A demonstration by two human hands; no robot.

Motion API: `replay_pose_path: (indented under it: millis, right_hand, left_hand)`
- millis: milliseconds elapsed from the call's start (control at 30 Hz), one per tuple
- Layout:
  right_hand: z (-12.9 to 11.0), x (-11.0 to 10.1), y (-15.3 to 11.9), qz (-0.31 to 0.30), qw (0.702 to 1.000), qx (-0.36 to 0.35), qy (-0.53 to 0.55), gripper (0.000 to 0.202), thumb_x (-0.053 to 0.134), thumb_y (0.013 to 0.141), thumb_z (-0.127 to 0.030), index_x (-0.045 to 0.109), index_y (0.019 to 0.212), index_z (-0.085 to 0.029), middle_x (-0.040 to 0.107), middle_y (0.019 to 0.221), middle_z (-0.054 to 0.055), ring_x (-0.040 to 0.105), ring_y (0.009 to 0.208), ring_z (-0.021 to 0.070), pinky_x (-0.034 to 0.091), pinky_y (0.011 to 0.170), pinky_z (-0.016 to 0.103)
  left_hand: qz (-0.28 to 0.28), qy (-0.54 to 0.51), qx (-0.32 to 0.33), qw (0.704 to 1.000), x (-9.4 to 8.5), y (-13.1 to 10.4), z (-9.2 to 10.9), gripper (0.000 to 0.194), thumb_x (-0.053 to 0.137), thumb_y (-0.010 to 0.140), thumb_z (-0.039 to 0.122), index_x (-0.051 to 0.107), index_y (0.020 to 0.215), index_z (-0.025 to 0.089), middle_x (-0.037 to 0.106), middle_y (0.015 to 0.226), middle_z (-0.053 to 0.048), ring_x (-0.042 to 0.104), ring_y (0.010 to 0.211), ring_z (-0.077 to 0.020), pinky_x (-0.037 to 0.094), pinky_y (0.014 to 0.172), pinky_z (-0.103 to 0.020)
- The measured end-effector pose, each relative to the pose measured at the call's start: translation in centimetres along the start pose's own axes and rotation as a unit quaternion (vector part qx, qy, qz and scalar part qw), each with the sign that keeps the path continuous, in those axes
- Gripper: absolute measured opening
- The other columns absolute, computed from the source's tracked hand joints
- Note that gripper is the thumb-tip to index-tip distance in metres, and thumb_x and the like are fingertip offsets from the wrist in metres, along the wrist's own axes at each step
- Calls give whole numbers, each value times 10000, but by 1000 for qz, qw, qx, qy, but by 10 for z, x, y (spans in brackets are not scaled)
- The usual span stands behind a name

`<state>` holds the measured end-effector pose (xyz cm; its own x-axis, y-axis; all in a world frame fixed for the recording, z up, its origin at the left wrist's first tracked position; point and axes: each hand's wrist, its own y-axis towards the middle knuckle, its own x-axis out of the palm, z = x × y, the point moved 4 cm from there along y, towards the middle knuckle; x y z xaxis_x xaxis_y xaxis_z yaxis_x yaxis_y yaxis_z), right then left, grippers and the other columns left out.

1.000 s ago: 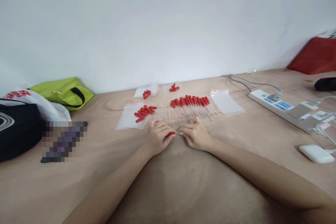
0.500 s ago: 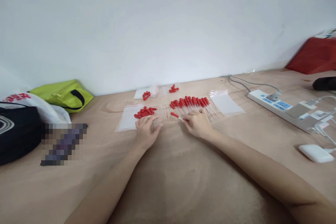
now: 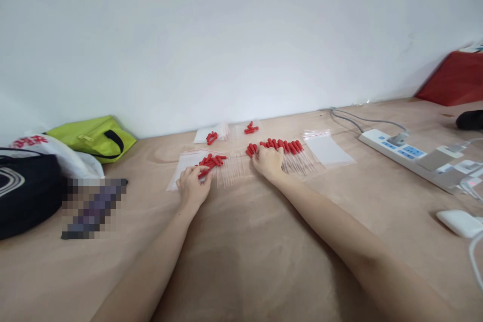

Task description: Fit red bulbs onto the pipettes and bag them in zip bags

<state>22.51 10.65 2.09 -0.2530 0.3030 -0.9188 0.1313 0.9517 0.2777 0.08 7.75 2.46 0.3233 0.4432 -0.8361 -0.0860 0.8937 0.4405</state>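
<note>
My left hand (image 3: 193,185) is closed, thumb and fingers pinching a red rubber bulb (image 3: 204,173) at the near edge of a loose pile of red bulbs (image 3: 211,160). The pile lies on a clear zip bag (image 3: 182,164). Beside it, thin glass tubes (image 3: 233,168) are laid side by side. My right hand (image 3: 268,161) is curled over the left part of a row of droppers (image 3: 295,156), clear tubes with red bulbs on their far ends. Its fingertips are hidden, so what they grip cannot be made out.
Small bags with red bulbs (image 3: 212,137) lie by the wall. A zip bag (image 3: 332,149) is right of the droppers. A power strip (image 3: 392,148) with plugs and a white case (image 3: 459,223) are further right. Green (image 3: 92,136) and black bags (image 3: 30,191) stand left.
My right hand has moved left and away from me, from the tube ends up to the bulbs; the dropper it held no longer shows apart. My left hand has shifted left from the tubes onto the bulbs.
</note>
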Motion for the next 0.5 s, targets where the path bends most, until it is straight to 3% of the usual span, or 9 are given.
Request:
replay_pose_path:
  millis: [267,500]
  right_hand:
    - [-20,-2,-7,1,998,-57,20,230,412,789,-266,616,801,-160,655,812,106,570,790,222,225,756,378]
    - [-41,10,-12,-36,999,-18,25,207,471,744,-209,597,872,-107,656,838,144,589,773,218,243,749,363]
  left_hand:
    - [-7,-23,-10,1000,7,5,-14,162,540,733,279,619,838,183,511,795,-64,539,784,-228,437,740,-341]
    - [-32,-44,-4,999,12,8,-18,48,533,734,204,528,773,176,584,783,-46,546,734,-206,438,710,-327]
